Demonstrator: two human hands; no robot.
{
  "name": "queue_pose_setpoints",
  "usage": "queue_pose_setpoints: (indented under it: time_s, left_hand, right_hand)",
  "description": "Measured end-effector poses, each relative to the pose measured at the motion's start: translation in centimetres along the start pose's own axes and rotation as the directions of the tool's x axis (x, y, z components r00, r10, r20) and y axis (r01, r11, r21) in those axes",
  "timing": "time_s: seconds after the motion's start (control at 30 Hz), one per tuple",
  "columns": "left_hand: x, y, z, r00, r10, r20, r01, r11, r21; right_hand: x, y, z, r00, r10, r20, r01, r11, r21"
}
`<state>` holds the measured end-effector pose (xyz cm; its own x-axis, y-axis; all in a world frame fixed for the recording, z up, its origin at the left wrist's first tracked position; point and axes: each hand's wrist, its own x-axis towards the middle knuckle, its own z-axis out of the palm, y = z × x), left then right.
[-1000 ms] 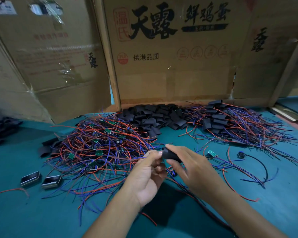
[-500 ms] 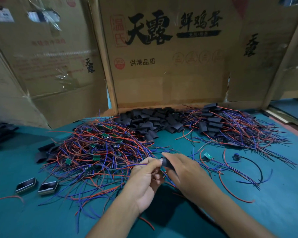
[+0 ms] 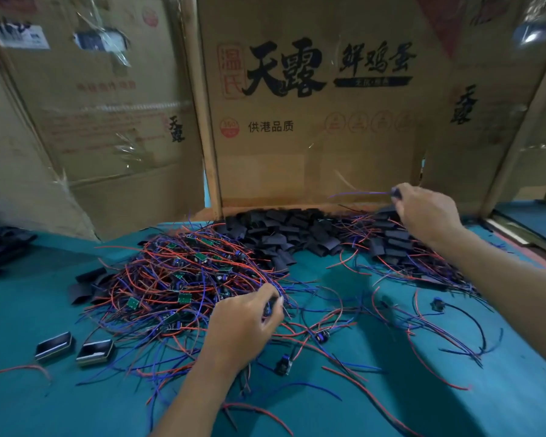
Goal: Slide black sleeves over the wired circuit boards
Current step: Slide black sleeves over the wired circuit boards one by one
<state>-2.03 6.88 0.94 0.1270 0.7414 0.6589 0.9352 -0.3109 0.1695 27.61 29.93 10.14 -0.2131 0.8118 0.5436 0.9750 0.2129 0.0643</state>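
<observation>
Table [image 3: 454, 414]: tangled heap of wired circuit boards [image 3: 177, 279] at left-centre. Behind and to its right, pile of sleeves [image 3: 284, 234] against the cardboard boxes [image 3: 312, 152] standing along the back edge. Right of the sleeves, pile of sleeved boards [image 3: 394, 247]. Two small metal cases [image 3: 73, 348] side by side, front left of the heap. Loose wires [image 3: 423, 335] front right.

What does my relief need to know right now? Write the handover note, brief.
Left hand: down at the near edge of the unsleeved pile, pinching a wired board out of the tangle.
Right hand: raised over the done pile at back right, pinching a sleeved piece by its end, wires trailing left.
Loose sleeves: heaped at back centre against the cardboard.
Done: many boards sleeved, back right.
Left: drop this one, then sleeve the large pile on the left.
</observation>
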Motion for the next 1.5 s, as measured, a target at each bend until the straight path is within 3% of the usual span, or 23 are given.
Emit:
queue_pose_setpoints:
  time_s: [0.1, 0.2, 0.27, 0.37, 0.5, 0.73, 0.87, 0.97, 1.07, 1.1, 1.2, 1.23, 1.33, 1.43, 1.5]
  left_hand:
    - [0.3, -1.0, -0.3, 0.997, -0.076, -0.005, 0.076, 0.995, 0.058]
    - [0.2, -1.9, -0.1, 0.989, -0.148, 0.008, 0.147, 0.985, 0.095]
    - [0.1, -2.3, -0.1, 0.986, -0.167, 0.014, 0.164, 0.979, 0.119]
    - [-0.1, -2.8, -0.4, 0.981, -0.192, 0.026, 0.187, 0.975, 0.122]
    - [-0.3, -3.0, -0.6, 0.978, -0.208, 0.033, 0.205, 0.975, 0.086]
    - [-0.2, -2.5, -0.2, 0.98, -0.193, 0.047, 0.189, 0.979, 0.078]
    - [0.0, -0.5, -0.5, 0.992, -0.123, 0.015, 0.122, 0.992, 0.006]
    - [0.0, 2.1, -0.2, 1.0, -0.021, 0.006, 0.021, 0.999, -0.031]
    - [-0.2, 3.8, 0.2, 0.999, 0.028, 0.023, -0.028, 0.999, -0.017]
    - [-0.2, 4.1, 0.2, 0.999, 0.03, 0.035, -0.03, 0.999, -0.016]
    - [-0.4, 4.5, 0.4, 0.999, -0.022, 0.047, 0.028, 0.992, -0.125]
    - [-0.4, 4.5, 0.4, 0.997, -0.054, 0.055, 0.063, 0.98, -0.19]
    - [-0.5, 5.0, 0.5, 0.992, -0.093, 0.081, 0.114, 0.944, -0.309]
    - [-0.2, 4.4, -0.4, 0.977, -0.088, 0.195, 0.154, 0.921, -0.358]
    - [1.1, 1.7, -1.2, 0.977, -0.14, 0.164, 0.189, 0.921, -0.341]
  right_hand:
    - [1.8, -0.9, 2.0, 0.996, 0.074, 0.042, -0.076, 0.997, 0.033]
    - [1.7, -5.9, 4.3, 0.969, -0.091, 0.23, 0.035, 0.972, 0.234]
    - [1.4, -9.6, 6.1, 0.916, -0.177, 0.36, 0.076, 0.957, 0.279]
    - [0.7, -13.1, 8.7, 0.836, -0.072, 0.545, -0.137, 0.933, 0.333]
    - [0.0, -13.6, 10.6, 0.866, 0.051, 0.497, -0.238, 0.917, 0.32]
    - [-2.4, -11.4, 6.8, 0.918, 0.017, 0.397, -0.186, 0.902, 0.391]
    - [-7.1, -12.5, 1.9, 0.946, -0.011, 0.325, -0.228, 0.691, 0.686]
    - [-12.9, -14.2, -1.3, 0.931, -0.15, 0.333, -0.167, 0.636, 0.753]
    - [-16.9, -14.8, -3.2, 0.914, -0.196, 0.357, -0.193, 0.564, 0.803]
    - [-17.6, -14.7, -3.7, 0.906, -0.193, 0.377, -0.25, 0.475, 0.844]
    - [-18.4, -14.5, -4.8, 0.858, -0.236, 0.456, -0.467, 0.012, 0.884]
    - [-18.4, -14.5, -4.8, 0.849, -0.245, 0.468, -0.496, -0.067, 0.865]
    - [-18.7, -14.9, -4.2, 0.85, -0.188, 0.492, -0.522, -0.174, 0.835]
    - [-18.6, -14.8, -3.6, 0.877, -0.133, 0.462, -0.48, -0.193, 0.856]
    - [-18.1, -14.0, -3.2, 0.895, -0.09, 0.436, -0.445, -0.196, 0.874]
